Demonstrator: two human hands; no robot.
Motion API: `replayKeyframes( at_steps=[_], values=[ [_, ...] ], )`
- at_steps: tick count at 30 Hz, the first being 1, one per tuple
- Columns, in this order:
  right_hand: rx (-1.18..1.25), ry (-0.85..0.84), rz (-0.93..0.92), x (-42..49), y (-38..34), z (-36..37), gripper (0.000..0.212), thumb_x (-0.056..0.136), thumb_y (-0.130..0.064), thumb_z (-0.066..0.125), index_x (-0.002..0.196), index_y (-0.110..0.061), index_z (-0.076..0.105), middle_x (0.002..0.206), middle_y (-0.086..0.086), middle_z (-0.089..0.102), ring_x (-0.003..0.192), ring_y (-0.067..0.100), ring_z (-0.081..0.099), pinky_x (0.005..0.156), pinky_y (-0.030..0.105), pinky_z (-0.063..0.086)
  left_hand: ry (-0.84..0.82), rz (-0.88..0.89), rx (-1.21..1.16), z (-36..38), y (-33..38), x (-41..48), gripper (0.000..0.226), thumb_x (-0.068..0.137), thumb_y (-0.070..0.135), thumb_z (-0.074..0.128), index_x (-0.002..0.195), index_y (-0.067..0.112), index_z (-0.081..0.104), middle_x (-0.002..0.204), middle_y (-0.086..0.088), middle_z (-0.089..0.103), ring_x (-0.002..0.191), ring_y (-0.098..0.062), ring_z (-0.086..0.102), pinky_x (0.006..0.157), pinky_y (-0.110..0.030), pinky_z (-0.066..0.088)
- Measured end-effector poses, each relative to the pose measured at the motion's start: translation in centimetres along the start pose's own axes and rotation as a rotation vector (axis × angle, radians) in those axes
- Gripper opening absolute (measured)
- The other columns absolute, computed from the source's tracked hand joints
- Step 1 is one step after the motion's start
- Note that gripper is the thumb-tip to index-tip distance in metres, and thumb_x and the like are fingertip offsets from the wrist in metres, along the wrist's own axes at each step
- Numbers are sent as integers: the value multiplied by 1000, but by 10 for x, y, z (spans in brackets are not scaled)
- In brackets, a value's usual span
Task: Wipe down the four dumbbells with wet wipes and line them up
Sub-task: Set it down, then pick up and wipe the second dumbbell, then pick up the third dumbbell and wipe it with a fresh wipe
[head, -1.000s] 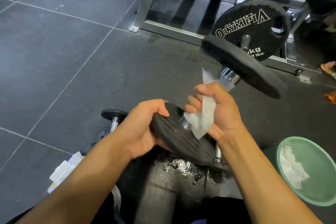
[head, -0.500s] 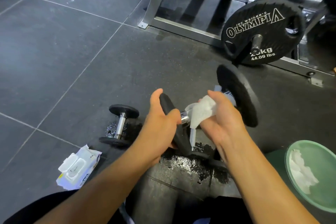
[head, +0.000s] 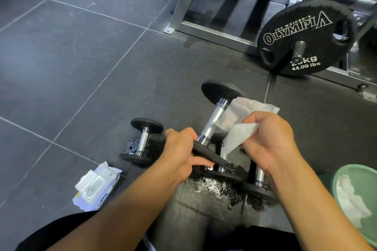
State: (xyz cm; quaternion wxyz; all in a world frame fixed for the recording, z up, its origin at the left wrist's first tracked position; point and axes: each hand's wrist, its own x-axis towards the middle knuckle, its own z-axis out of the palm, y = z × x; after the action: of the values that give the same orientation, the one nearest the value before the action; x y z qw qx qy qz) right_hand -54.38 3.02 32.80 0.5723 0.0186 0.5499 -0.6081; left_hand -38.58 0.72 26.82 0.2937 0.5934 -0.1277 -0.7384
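Observation:
My left hand (head: 181, 154) grips the near black head of a dumbbell (head: 214, 120), holding it above the floor with its chrome handle pointing away. My right hand (head: 269, 140) holds a white wet wipe (head: 242, 126) just right of that handle. A small dumbbell (head: 142, 141) lies on the floor to the left. Under my hands, partly hidden, two more dumbbells (head: 258, 177) lie on a wet patch of floor.
A pack of wet wipes (head: 95, 187) lies at the lower left. A green bin (head: 357, 199) with used wipes inside sits at the right edge. A metal rack base (head: 214, 30) and a 20 kg Olympia plate (head: 304, 36) stand behind.
The held dumbbell has come down and swung so its handle points away. My right hand has let go of the handle and now holds the wipe loose beside it.

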Motion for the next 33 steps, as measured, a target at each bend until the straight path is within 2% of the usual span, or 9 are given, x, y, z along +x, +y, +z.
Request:
replayKeyframes(
  at_steps=[6,11,13,18,21,24,28,31,33],
  values=[
    [-92,31,14,-4,-9,-1,33,83,17,42,105,1,59,104,17,64,88,33,66,64,45,63,181,-66,-50,-41,-30,51,52,92,-10,48,139,11,40,120,-33,57,97,-53,70,59,-68,60],
    [-135,41,20,-2,-11,0,27,86,16,47,98,-1,64,96,14,68,90,32,67,98,56,53,378,-114,-64,-77,-53,91,50,90,-11,47,138,3,45,129,-41,53,101,-60,63,42,-68,54],
    [-157,39,35,-1,-7,4,26,86,15,47,95,0,67,90,12,71,85,30,67,91,52,56,450,-103,-82,-88,-64,111,49,90,-11,49,136,3,45,128,-41,53,99,-59,63,43,-67,55],
    [-198,-65,115,3,6,4,22,88,9,50,99,-2,67,67,7,70,54,18,66,45,29,52,513,-98,-160,-103,-89,163,54,87,-11,53,137,7,42,130,-40,49,104,-62,60,45,-66,55],
    [-266,-106,131,7,10,1,24,88,6,54,104,-2,70,77,12,73,62,22,68,47,30,53,492,-144,-161,-101,-93,179,49,88,-10,57,135,0,45,131,-40,51,108,-64,59,44,-65,55],
    [-286,-102,132,11,13,0,25,87,5,54,105,-2,70,75,12,72,63,25,66,47,32,53,448,-158,-148,-95,-98,189,23,92,-8,55,114,-4,50,130,-38,55,113,-62,58,55,-68,56],
    [-281,-92,116,14,14,-4,24,87,6,56,105,-2,69,76,11,73,60,21,66,43,28,51,409,-151,-181,-95,-108,205,29,93,-8,55,121,-5,49,128,-40,56,112,-60,61,58,-68,55],
    [-297,-101,125,16,17,-5,27,87,6,56,110,-4,69,84,13,77,63,21,69,45,28,53,427,-146,-216,-103,-120,218,41,91,-8,55,131,-12,46,123,-41,58,101,-58,65,49,-64,59],
    [-306,-105,126,19,19,-7,30,86,6,57,112,-3,70,93,15,79,70,23,71,50,29,55,453,-149,-217,-108,-126,225,38,91,-8,54,128,-12,46,106,-37,59,81,-52,65,44,-63,58]
  ],
)
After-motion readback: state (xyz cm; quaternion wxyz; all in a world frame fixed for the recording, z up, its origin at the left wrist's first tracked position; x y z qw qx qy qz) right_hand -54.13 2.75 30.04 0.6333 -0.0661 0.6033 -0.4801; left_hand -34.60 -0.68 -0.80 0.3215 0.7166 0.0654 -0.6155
